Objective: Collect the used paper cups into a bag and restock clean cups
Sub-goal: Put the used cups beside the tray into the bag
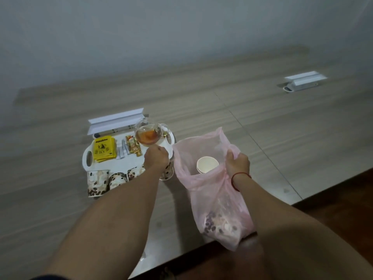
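Paper cups (207,165), white inside, in a translucent pink bag (203,190)

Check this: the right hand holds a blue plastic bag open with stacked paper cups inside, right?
No, the bag is pink, not blue. The head view shows the right hand gripping the pink plastic bag open with stacked paper cups inside.

right hand (237,163) grips the pink bag (203,191) rim; left hand (156,158) curls above a patterned cup (168,173).
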